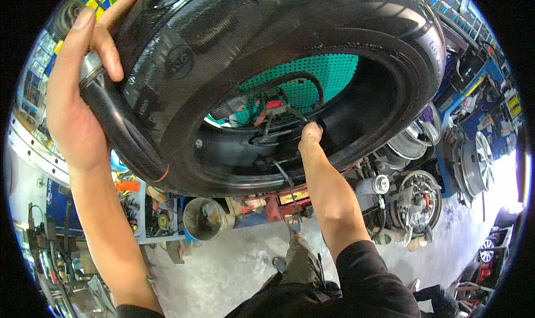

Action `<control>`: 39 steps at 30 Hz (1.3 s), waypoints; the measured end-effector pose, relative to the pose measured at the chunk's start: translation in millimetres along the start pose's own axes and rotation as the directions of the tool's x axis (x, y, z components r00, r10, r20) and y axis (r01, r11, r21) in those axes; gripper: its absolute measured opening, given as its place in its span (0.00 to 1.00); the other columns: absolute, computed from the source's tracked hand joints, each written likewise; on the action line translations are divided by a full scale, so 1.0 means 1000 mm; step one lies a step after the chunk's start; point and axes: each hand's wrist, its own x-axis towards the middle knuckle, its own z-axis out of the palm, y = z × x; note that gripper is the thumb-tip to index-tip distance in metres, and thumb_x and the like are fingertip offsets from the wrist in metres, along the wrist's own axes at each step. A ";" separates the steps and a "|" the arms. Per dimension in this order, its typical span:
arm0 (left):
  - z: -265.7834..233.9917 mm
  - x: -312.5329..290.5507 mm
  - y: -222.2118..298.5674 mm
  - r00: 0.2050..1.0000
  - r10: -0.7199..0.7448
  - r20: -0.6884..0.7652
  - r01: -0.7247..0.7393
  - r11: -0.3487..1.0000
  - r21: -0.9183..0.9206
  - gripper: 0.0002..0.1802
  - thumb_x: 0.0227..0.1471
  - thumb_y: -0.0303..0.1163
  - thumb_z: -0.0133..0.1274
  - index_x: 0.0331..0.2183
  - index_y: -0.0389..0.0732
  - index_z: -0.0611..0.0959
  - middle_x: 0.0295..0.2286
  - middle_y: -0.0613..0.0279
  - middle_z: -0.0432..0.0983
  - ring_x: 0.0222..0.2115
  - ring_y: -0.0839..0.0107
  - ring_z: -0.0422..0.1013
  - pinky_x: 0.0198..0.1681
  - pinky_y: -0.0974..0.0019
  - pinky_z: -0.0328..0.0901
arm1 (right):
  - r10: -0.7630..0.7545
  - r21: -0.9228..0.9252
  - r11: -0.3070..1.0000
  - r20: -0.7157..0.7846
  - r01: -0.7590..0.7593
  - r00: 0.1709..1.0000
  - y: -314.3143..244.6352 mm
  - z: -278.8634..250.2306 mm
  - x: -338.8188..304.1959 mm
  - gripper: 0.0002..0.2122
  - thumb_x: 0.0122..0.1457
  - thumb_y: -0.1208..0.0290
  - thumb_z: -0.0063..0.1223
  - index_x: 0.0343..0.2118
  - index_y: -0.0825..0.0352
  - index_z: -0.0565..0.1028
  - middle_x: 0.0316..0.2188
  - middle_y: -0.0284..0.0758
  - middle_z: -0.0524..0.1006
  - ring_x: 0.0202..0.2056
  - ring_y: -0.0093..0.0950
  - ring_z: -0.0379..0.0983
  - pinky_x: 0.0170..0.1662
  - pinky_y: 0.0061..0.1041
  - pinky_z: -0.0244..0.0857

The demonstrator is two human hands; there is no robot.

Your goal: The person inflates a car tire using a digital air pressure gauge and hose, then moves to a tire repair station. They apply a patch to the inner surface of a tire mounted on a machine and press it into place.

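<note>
A large black tire (223, 34) is tilted up before me and fills the upper middle. My left hand (78, 106) is at its left side, wrapped around the metal-capped end of a thick, glossy black tube (120, 123) that leans against the sidewall. One finger hooks over the cap, and another reaches toward the tread. My right hand (311, 135) reaches into the tire's opening, its fingers closed near the inner wall. What it holds, if anything, is hidden. A bent metal hook (281, 173) catches over the near bead. Beyond the opening are red-and-black metal parts (270, 109) and a curved black hose (312, 83).
Behind the opening shows a green perforated panel (340, 76). Below the tire stand a grimy bucket (205, 218), a red metal base (273, 206) and a can (373, 184). Wheel rims (476, 162) and a wheel (415, 204) are at the right; tools crowd a bench (159, 237) at the left.
</note>
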 end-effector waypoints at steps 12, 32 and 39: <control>0.002 0.013 -0.012 0.997 0.062 0.037 -0.066 0.989 0.132 0.29 0.70 0.44 0.39 0.20 0.37 0.74 0.24 0.57 0.71 0.49 0.61 0.74 0.51 0.71 0.56 | -0.349 0.170 0.931 0.169 0.322 0.922 -0.062 0.006 -0.127 0.27 0.66 0.52 0.44 0.57 0.72 0.69 0.54 0.45 0.75 0.50 0.38 0.73 0.53 0.38 0.65; -0.020 0.008 -0.023 0.997 -0.076 0.010 0.075 0.992 0.102 0.22 0.68 0.44 0.39 0.29 0.37 0.74 0.42 0.47 0.79 0.44 0.67 0.72 0.53 0.69 0.57 | -0.235 0.550 0.790 0.679 -0.270 0.696 -0.131 0.096 -0.127 0.39 0.65 0.36 0.40 0.65 0.68 0.61 0.61 0.42 0.65 0.61 0.38 0.62 0.68 0.42 0.55; -0.016 0.003 -0.032 0.962 0.254 -0.098 -0.232 0.953 0.197 0.17 0.68 0.38 0.40 0.41 0.35 0.76 0.47 0.47 0.79 0.48 0.64 0.73 0.56 0.67 0.62 | -0.231 -0.308 0.556 0.835 0.772 0.500 -0.058 -0.027 -0.121 0.35 0.67 0.38 0.40 0.46 0.74 0.79 0.43 0.46 0.80 0.50 0.45 0.75 0.61 0.39 0.62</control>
